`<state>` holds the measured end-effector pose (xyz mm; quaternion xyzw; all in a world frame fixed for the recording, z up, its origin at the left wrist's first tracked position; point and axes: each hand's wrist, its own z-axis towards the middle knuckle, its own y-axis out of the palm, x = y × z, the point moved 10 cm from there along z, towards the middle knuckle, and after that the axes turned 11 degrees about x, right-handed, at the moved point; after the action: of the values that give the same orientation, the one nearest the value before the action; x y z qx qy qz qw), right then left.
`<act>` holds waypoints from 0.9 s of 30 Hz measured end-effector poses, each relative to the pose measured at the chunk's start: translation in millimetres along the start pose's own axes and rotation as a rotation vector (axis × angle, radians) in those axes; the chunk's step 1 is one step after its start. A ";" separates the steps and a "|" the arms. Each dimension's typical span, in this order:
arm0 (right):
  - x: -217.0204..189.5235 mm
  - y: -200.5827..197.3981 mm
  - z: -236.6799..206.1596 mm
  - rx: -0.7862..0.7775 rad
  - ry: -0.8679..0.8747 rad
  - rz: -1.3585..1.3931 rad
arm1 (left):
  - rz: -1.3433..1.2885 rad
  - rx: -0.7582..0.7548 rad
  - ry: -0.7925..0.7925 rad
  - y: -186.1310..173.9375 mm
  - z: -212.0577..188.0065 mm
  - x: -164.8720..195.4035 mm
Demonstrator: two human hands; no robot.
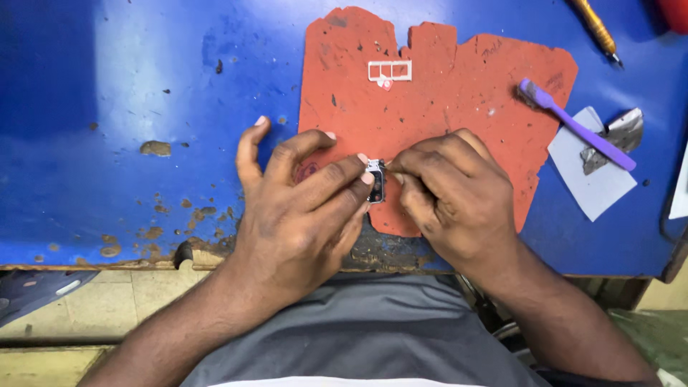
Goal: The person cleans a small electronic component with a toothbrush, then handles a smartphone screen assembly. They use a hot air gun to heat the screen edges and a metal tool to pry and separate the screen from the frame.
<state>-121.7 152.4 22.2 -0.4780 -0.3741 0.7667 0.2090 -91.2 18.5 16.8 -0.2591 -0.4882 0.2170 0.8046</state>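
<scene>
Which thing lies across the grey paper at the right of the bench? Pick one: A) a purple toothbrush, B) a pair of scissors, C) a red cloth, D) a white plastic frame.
A: the purple toothbrush lies slantwise over the grey paper, its bristled head on the orange mat.

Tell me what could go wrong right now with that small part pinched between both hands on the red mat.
The small dark part is gripped only by fingertips of the left hand and right hand, so it could slip or flick off the red mat. It also sits close to the table's chipped front edge, so a drop might land in the lap or on the floor.
</scene>
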 end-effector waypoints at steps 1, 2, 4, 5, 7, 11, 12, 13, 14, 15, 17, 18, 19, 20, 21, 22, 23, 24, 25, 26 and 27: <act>-0.1 0.5 -0.3 -0.010 0.000 0.007 | -0.003 -0.002 -0.005 0.3 -0.4 0.5; -0.8 0.2 -0.5 -0.016 -0.008 0.013 | -0.003 0.003 -0.004 0.2 -0.6 0.9; -0.5 -1.4 0.8 0.003 -0.014 0.020 | 0.012 0.013 0.005 0.2 0.3 -0.3; 0.4 -3.0 1.0 0.020 0.002 0.022 | 0.018 0.009 0.005 0.7 0.2 -0.2; -0.4 -2.6 1.0 0.009 0.006 0.026 | 0.022 -0.006 -0.004 1.6 -0.5 1.1; -2.4 -3.5 2.2 0.018 -0.011 0.030 | 0.032 0.006 0.006 0.0 3.1 3.5; -0.4 -4.0 2.0 0.031 0.006 0.035 | 0.030 0.010 0.002 -0.1 3.4 3.8; -0.8 -3.5 0.6 0.013 -0.005 0.049 | 0.028 -0.006 -0.005 1.3 2.4 3.3; -1.0 -3.4 -1.6 -0.007 -0.013 0.062 | 0.024 -0.024 -0.012 3.1 0.9 2.4; -1.0 -3.7 -3.8 -0.021 -0.029 0.074 | 0.024 -0.037 -0.013 4.8 -1.0 1.5; 3.9 -11.3 -9.4 0.001 0.001 0.102 | 0.035 -0.037 -0.029 6.8 -4.8 -0.3; 5.7 -15.4 -12.8 0.013 0.015 0.116 | 0.040 -0.036 -0.036 7.5 -5.6 -0.5; 11.6 -26.3 -17.5 0.080 0.069 0.104 | 0.049 -0.036 -0.025 7.2 -6.8 1.7; 16.1 -38.3 -23.0 0.143 0.121 0.092 | 0.058 -0.032 -0.018 5.6 -6.3 5.4; 20.3 -51.5 -28.9 0.209 0.164 0.082 | 0.071 -0.021 -0.008 3.2 -4.5 9.6; 19.2 -62.1 -35.2 0.248 0.158 -0.003 | 0.076 -0.013 -0.012 0.3 -1.8 14.2; 17.9 -72.6 -39.1 0.313 0.133 -0.087 | 0.094 0.013 0.007 -3.9 2.9 21.0; 20.5 -80.9 -44.8 0.373 0.158 -0.096 | 0.124 0.049 0.040 -9.7 9.1 27.5; 23.7 -87.9 -50.2 0.436 0.180 -0.095 | 0.162 0.090 0.067 -14.2 14.2 35.5; 26.9 -89.7 -53.6 0.455 0.184 -0.082 | 0.196 0.122 0.084 -17.8 16.8 42.4; 29.8 -90.6 -60.6 0.454 0.205 -0.068 | 0.198 0.130 0.096 -20.3 15.3 48.0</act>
<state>-84.8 252.6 59.2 -0.4814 -0.1851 0.7710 0.3735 -82.4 34.9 67.8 -0.2633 -0.4061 0.3143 0.8167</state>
